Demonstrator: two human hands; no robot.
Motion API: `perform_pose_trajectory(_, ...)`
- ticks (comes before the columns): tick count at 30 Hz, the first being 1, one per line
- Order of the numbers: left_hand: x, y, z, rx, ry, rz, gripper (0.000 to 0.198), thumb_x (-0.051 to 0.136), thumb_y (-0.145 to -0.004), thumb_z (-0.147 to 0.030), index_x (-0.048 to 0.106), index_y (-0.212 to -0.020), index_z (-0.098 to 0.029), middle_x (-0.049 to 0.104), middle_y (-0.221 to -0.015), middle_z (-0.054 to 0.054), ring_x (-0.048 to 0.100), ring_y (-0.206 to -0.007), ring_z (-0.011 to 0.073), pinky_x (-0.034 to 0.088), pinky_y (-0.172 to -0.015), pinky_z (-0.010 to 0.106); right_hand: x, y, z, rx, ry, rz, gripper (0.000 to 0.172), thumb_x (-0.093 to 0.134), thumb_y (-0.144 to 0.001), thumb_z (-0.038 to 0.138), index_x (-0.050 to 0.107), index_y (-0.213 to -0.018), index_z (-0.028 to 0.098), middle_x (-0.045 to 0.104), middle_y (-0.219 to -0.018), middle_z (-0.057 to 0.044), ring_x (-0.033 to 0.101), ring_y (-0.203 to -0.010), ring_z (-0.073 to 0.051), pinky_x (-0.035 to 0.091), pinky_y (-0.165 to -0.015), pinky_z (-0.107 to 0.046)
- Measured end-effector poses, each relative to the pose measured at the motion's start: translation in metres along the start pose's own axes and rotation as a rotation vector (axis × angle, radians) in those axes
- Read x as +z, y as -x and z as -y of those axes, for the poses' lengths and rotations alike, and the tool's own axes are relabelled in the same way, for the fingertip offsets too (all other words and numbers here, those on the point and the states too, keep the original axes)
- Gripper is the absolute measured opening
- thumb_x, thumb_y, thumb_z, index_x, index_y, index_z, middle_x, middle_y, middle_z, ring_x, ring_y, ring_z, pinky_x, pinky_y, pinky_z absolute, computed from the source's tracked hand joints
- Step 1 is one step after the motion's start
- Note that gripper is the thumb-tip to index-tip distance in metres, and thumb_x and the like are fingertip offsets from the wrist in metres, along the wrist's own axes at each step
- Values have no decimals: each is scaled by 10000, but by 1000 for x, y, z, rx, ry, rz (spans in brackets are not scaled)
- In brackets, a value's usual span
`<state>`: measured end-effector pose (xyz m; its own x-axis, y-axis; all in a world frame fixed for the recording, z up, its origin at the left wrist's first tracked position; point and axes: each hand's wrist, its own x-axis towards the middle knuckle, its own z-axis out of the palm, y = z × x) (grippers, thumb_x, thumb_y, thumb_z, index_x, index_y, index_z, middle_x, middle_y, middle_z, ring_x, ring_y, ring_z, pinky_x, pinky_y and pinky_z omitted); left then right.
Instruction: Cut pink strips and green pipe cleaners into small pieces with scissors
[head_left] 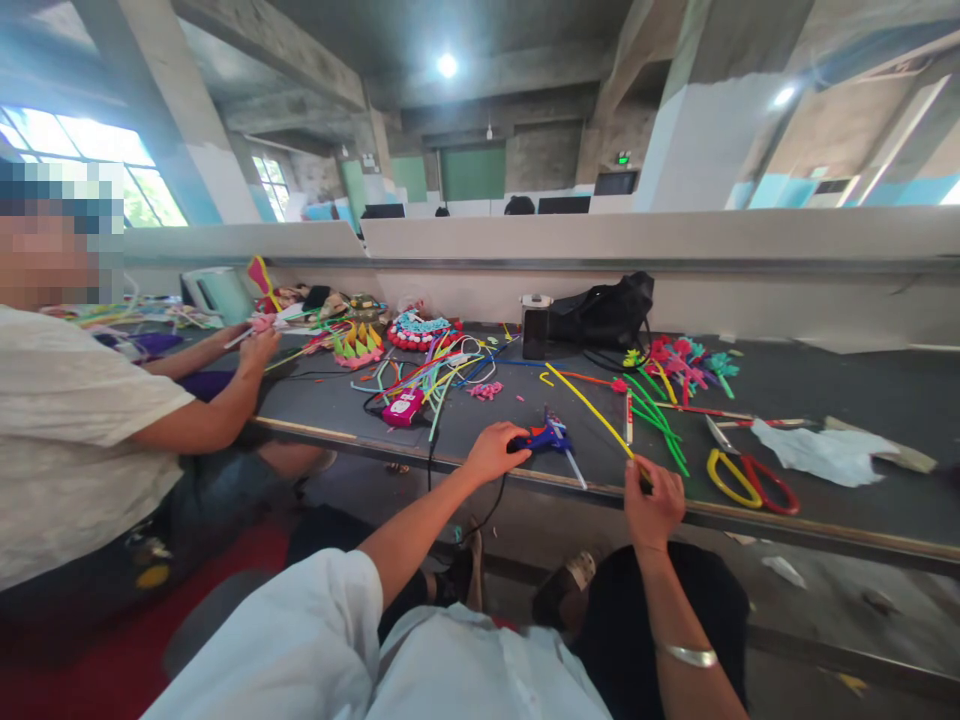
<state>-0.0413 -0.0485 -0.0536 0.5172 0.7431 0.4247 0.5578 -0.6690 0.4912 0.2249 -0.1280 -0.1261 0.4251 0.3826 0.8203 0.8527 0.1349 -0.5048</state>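
My left hand (pixel 495 453) is at the table's front edge, its thumb and fingers closed around the dark end of a blue glue gun (pixel 551 434). A whitish glue stick (pixel 576 470) juts from the gun toward the edge. Farther right, my right hand (pixel 654 500) is closed with its fingers curled, pinching the near end of a long yellow pipe cleaner (pixel 589 403). That pipe cleaner slants away to the left across the table. Just beyond my right hand lies a red-and-white tube (pixel 628 418), beside several green pipe cleaners (pixel 660 425).
Scissors (pixel 735 480) with yellow and red handles and white tissue (pixel 821 450) lie at right. Behind are pipe-cleaner flowers (pixel 686 362), a black bag (pixel 604 315) and a phone (pixel 535 334). A magenta box (pixel 403 407) lies left. A co-worker (pixel 82 430) sits at left, holding pink material.
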Motion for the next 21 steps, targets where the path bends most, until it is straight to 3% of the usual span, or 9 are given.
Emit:
perform_pose_trajectory(3,11,-1,-11,-44,5,-42,215,690,-746,-257,681,-953,-198,676,-929,31,618,-844,166,473,-776,275,-1,1,1,28,-12,-31,303,517,-912,406,685,-859,160,702,-823,-104,607,-770,-212,449,-778,-362)
perform_pose_trajectory(9,48,-17,-39,-148,-11,-160,200,630,-797,-239,630,-986,-175,642,-948,51,598,-805,162,475,-750,293,-6,2,6,63,-28,-89,313,526,-913,416,689,-859,155,696,-796,-99,592,-734,-203,469,-736,-336)
perform_pose_trajectory(17,87,-47,-69,-153,-72,-159,206,655,-771,-255,595,-950,-173,631,-948,86,589,-873,236,469,-774,365,-12,3,10,51,-60,-75,293,540,-915,405,684,-865,156,700,-813,-109,601,-742,-201,464,-744,-329)
perform_pose_trajectory(21,89,-43,-79,-109,-80,-150,264,667,-778,-362,601,-941,-165,633,-918,102,576,-909,269,458,-811,414,-14,3,13,32,-77,-66,274,547,-917,380,685,-857,150,704,-809,-109,605,-744,-201,469,-749,-336)
